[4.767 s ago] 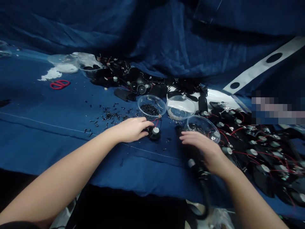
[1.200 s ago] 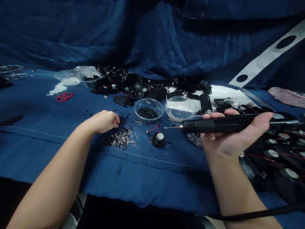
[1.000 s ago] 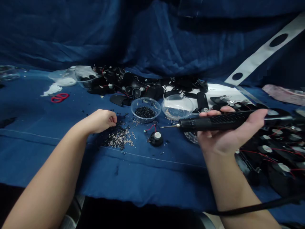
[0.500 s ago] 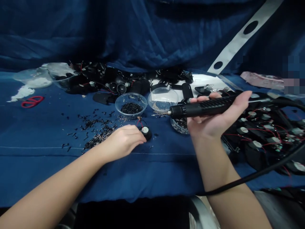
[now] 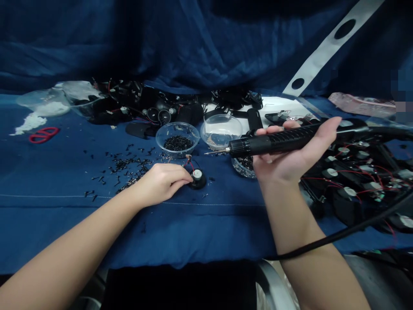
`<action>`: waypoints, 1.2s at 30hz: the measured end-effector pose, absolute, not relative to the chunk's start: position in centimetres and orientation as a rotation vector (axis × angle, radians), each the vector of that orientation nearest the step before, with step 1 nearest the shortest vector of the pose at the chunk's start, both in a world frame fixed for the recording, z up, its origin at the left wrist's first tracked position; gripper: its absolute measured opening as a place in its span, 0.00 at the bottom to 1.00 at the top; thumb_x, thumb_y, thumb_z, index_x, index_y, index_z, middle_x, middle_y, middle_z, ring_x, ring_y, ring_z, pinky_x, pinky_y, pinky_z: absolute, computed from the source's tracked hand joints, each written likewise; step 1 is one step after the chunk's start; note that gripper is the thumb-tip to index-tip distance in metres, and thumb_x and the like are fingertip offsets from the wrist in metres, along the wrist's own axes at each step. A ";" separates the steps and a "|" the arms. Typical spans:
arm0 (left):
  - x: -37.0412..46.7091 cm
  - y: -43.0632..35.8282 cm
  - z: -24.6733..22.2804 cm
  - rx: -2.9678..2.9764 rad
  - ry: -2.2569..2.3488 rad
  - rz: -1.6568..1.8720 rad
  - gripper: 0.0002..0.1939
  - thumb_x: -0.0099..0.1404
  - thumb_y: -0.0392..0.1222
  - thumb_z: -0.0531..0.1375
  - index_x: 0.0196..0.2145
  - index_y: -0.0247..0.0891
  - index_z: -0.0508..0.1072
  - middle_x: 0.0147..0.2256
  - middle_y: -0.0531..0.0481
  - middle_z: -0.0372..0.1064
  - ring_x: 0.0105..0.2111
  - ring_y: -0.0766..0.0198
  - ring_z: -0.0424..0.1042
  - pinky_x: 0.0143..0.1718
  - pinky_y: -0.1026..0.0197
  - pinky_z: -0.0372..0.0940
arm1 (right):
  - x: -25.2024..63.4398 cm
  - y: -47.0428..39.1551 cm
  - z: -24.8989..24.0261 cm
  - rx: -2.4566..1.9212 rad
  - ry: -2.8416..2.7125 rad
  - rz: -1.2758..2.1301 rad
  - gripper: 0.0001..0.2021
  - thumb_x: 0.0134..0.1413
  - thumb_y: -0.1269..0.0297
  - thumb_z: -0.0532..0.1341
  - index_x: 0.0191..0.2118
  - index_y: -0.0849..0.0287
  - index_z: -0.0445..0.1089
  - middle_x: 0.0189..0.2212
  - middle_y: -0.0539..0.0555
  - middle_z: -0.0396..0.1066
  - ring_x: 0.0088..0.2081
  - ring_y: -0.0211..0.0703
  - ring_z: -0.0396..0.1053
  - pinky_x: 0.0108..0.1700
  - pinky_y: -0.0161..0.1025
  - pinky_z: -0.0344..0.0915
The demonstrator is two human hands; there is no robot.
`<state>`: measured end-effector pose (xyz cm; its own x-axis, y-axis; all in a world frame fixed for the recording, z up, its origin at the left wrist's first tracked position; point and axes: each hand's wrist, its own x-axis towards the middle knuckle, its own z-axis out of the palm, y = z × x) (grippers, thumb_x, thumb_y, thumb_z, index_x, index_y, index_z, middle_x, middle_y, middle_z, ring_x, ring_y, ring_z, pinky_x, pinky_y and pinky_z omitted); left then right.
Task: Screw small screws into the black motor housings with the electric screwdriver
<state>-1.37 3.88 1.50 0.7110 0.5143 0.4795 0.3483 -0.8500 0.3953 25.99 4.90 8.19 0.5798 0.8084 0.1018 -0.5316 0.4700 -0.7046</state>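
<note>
My left hand has its fingers pressed together at the left edge of a small round black part, which has a white disc and red wires on top and rests on the blue cloth. My right hand is wrapped round a black electric screwdriver, held level with its thin bit pointing left, above the cloth. Behind the black part stand a clear bowl of black screws and a clear bowl with a few small screws. A third bowl is partly hidden under the screwdriver.
Loose screws lie scattered left of centre. Red-handled scissors lie at the far left. Black parts are heaped at the back. Wired parts cover the right side, and a black cable crosses over my right forearm.
The fingers of my left hand have drawn slightly left and up, showing more of the round black part. My right hand holds the screwdriver almost as before. The view has shifted slightly.
</note>
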 end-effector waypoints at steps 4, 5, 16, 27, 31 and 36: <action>-1.0 3.5 1.7 2.515 0.646 0.896 0.06 0.75 0.36 0.62 0.41 0.38 0.80 0.39 0.49 0.83 0.40 0.64 0.82 0.44 0.62 0.76 | 25.9 4.9 8.3 -0.653 -0.466 0.852 0.32 0.49 0.26 0.60 0.27 0.56 0.66 0.20 0.51 0.72 0.17 0.40 0.71 0.09 0.29 0.47; -0.8 3.4 1.6 2.492 0.649 0.912 0.06 0.74 0.36 0.63 0.41 0.38 0.81 0.38 0.49 0.83 0.39 0.63 0.82 0.44 0.61 0.76 | 25.9 4.9 8.3 -0.645 -0.468 0.847 0.32 0.48 0.26 0.60 0.27 0.56 0.66 0.20 0.51 0.72 0.16 0.39 0.70 0.09 0.29 0.46; 0.2 3.4 0.6 2.483 0.596 0.939 0.05 0.72 0.37 0.65 0.42 0.40 0.83 0.38 0.48 0.83 0.41 0.59 0.81 0.48 0.54 0.78 | 26.3 5.0 8.3 -0.654 -0.466 0.846 0.30 0.50 0.28 0.58 0.26 0.55 0.67 0.21 0.52 0.73 0.17 0.38 0.70 0.09 0.31 0.49; -0.3 3.8 1.0 2.550 0.590 0.827 0.06 0.73 0.35 0.63 0.43 0.40 0.81 0.40 0.47 0.82 0.45 0.59 0.79 0.50 0.56 0.77 | 25.7 4.6 8.7 -0.618 -0.457 0.850 0.30 0.49 0.29 0.61 0.27 0.56 0.66 0.20 0.49 0.73 0.18 0.37 0.72 0.10 0.28 0.48; -0.3 3.7 1.8 2.559 0.563 0.750 0.08 0.74 0.35 0.60 0.42 0.40 0.80 0.39 0.46 0.81 0.44 0.59 0.79 0.51 0.55 0.76 | 25.9 4.8 8.5 -0.630 -0.468 0.829 0.32 0.48 0.27 0.61 0.27 0.56 0.66 0.20 0.49 0.72 0.18 0.38 0.73 0.11 0.29 0.54; -0.6 3.9 2.1 2.572 0.548 0.695 0.09 0.75 0.35 0.59 0.43 0.40 0.81 0.40 0.46 0.81 0.46 0.58 0.79 0.54 0.54 0.75 | 26.3 4.8 8.4 -0.652 -0.479 0.844 0.32 0.50 0.26 0.59 0.27 0.55 0.66 0.22 0.50 0.72 0.20 0.40 0.74 0.09 0.30 0.50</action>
<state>-0.62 3.90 2.13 0.7976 0.4688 0.3795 0.2598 -0.8349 0.4852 26.29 4.85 8.43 0.5805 0.8034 0.1323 -0.5250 0.4936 -0.6934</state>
